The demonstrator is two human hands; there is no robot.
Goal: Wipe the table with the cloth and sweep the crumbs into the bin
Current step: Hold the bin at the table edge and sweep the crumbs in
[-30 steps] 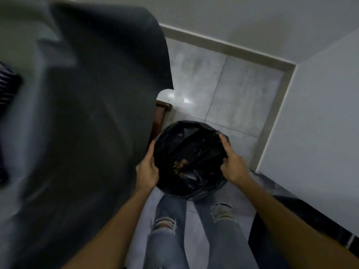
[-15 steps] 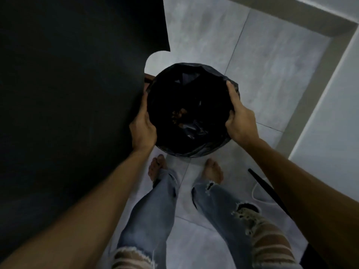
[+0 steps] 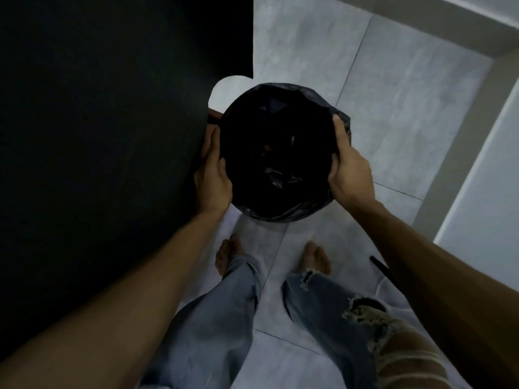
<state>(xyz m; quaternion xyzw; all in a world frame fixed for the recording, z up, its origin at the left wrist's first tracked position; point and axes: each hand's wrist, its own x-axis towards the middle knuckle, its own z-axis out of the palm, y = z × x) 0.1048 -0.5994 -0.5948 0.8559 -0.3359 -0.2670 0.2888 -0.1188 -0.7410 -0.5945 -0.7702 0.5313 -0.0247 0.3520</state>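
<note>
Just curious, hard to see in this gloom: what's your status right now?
Both hands, left hand and right hand, gripping bin by its rim. Few crumbs inside. Dark table edge beside left hand.

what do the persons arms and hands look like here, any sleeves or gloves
Both forearms are bare from the frame's lower edge to the wrists: no sleeves show. The left hand and right hand wear no gloves; no rings, watch or bracelets are visible in the dim light.
</note>
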